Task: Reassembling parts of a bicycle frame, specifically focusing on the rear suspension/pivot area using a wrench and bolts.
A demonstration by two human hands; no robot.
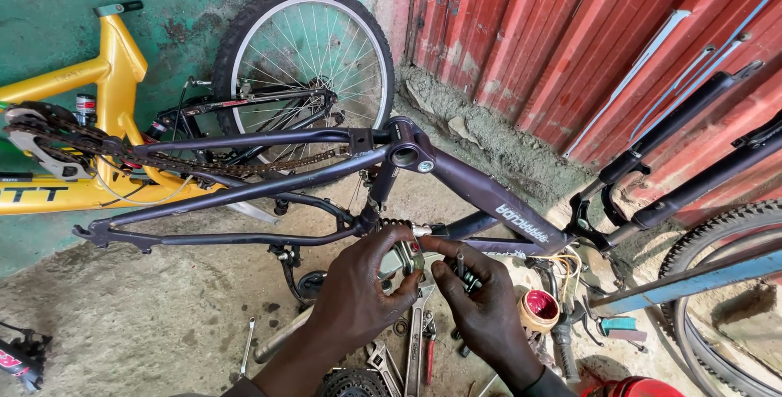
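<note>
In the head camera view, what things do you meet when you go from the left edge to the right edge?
Yellow bicycle frame → spoked wheel leaning on the green wall → left hand → right hand → small open tin of red grease → black suspension fork → knobby tyre at the right edge.

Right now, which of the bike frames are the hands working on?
The dark purple frame, lying upside down across the middle; both the left hand and right hand are just below it. The yellow frame leans untouched against the green wall.

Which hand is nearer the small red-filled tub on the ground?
Right. The right hand sits just left of the tub; the left hand is farther left, beyond it.
</note>
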